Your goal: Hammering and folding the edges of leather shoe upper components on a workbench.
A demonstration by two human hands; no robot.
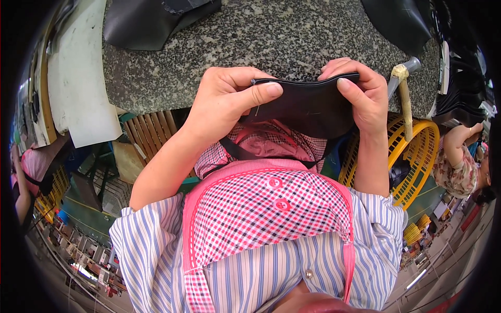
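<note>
Beyond the checked apron (pixel 240 219), a black leather-like panel (pixel 313 109) is pinched, thumb against fingers, by the left hand (pixel 227 99) and right hand (pixel 369 96), apparently so both ends are supported, at the speckled stone tabletop's (pixel 271 47) near edge.

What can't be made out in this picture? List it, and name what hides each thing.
All in the head view:
Black piece: its far side is turned away from the camera.
Left grip: some fingers are hidden behind the hand itself and the black piece.
Yellow basket: partly blocked by the right forearm.
Black sheet, upper left: cut off by the top edge.
Lower-left background objects: too small to identify.
</note>
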